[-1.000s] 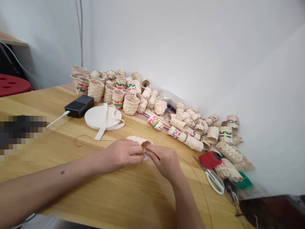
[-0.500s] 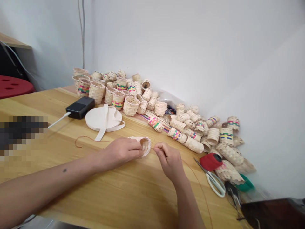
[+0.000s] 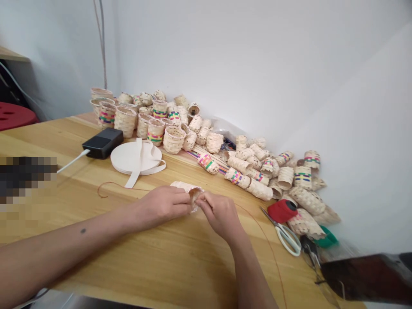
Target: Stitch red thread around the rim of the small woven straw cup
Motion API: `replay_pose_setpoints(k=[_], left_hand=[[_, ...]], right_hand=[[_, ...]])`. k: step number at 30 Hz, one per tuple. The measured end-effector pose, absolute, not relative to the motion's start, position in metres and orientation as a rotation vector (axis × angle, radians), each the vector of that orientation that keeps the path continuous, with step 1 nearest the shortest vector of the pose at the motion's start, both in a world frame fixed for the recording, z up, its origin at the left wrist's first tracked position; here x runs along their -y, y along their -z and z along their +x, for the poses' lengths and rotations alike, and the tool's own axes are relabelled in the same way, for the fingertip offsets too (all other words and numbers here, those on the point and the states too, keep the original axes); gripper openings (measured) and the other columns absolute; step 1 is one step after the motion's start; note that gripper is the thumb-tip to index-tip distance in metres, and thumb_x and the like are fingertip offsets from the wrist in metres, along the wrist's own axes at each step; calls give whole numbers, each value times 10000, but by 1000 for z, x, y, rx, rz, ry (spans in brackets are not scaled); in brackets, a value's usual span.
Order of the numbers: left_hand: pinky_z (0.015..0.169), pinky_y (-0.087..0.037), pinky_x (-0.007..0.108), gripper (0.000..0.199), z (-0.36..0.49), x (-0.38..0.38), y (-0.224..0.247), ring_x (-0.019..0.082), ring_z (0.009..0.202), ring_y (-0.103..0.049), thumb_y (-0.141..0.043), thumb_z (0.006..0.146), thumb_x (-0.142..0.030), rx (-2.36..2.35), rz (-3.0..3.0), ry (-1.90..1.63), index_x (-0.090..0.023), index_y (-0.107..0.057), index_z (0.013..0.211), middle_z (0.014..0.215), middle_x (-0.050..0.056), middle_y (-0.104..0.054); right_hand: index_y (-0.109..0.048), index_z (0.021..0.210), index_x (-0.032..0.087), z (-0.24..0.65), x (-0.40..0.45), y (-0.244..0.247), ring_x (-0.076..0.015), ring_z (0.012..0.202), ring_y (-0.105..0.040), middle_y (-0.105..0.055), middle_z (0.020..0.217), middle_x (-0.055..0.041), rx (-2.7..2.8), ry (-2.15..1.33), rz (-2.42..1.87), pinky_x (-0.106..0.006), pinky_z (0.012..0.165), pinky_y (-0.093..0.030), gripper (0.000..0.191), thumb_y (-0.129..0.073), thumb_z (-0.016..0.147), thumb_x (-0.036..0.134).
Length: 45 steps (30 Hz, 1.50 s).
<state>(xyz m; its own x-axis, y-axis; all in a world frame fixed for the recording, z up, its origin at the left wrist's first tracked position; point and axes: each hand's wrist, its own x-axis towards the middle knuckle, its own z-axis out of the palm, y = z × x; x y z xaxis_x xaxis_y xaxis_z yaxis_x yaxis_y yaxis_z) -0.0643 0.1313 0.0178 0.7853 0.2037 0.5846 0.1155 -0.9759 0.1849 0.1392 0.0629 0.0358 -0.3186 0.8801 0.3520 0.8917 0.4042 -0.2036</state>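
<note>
A small woven bamboo basket (image 3: 182,185) lies on its side on the wooden table, its open mouth turned to the right. My left hand (image 3: 162,204) is closed around its near side, holding it down. At the basket's mouth, my right hand (image 3: 219,212) is closed in a pinch on a thin orange-brown thread, fingertips touching the rim; a needle, if any, is hidden. One length of the thread (image 3: 272,244) trails from beyond my right hand toward the table's front edge. Another thread end (image 3: 111,183) curls out to the left, past my left hand.
Many woven baskets (image 3: 174,139) are piled along the wall. A roll of white tape (image 3: 125,159) and a black device (image 3: 103,141) with a white cable lie left of centre. At right are scissors (image 3: 289,240), a red thread spool (image 3: 282,210) and a dark flat object (image 3: 367,277).
My right hand has moved left, from a short distance off the basket to its rim. My left hand keeps its hold on the basket. The whole view has shifted slightly.
</note>
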Motion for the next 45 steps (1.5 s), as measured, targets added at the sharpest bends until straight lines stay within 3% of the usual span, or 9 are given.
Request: replay_pose_setpoints(k=[10,18,24,31,38,45], left_hand=[[664,-381,249,228,-66,-131,-22,147,774,-581,-427,979,-204,-158,2854,-1015,-168,-647,932,869,47,-666],[668,-434,240,152,-65,-126,-22,159,788,-613,-519,943,-202,-99,2768,-1225,-150,-621,1044,905,71,-682],[656,-417,225,166,-64,-127,-18,145,771,-599,-538,932,-213,-124,2711,-1168,-167,-635,1059,887,61,-666],[629,-383,219,186,-64,-130,-24,133,727,-562,-504,927,-201,-277,2595,-954,-150,-651,825,807,45,-620],[649,-382,209,204,-67,-144,-32,130,715,-551,-522,915,-258,-540,2337,-981,-146,-654,807,769,25,-611],[669,-384,230,287,-70,-155,-29,145,726,-540,-488,932,-334,-603,2195,-925,-144,-663,805,756,25,-600]], right_hand=[[-587,831,189,135,-64,-33,-136,621,-589,-648,671,-22,2173,140,-1384,-246,594,-333,429,-279,1020,422],[-603,817,191,136,-65,-37,-131,640,-599,-665,695,-25,2128,143,-1325,-235,611,-355,435,-301,1016,433],[-607,817,189,133,-64,-34,-133,648,-598,-665,705,-27,2125,78,-1319,-234,616,-359,413,-324,1013,416],[-600,919,199,143,-67,-39,-146,584,-531,-554,624,30,1668,-151,-1679,-242,571,-357,285,-427,948,424],[-533,1207,160,159,-76,-30,-153,529,-470,-425,603,55,1375,-669,-1570,-275,528,-405,421,-396,914,430],[-621,1150,175,148,-73,-31,-122,615,-559,-612,759,-14,1443,-883,-1279,-243,550,-481,364,-520,894,415]])
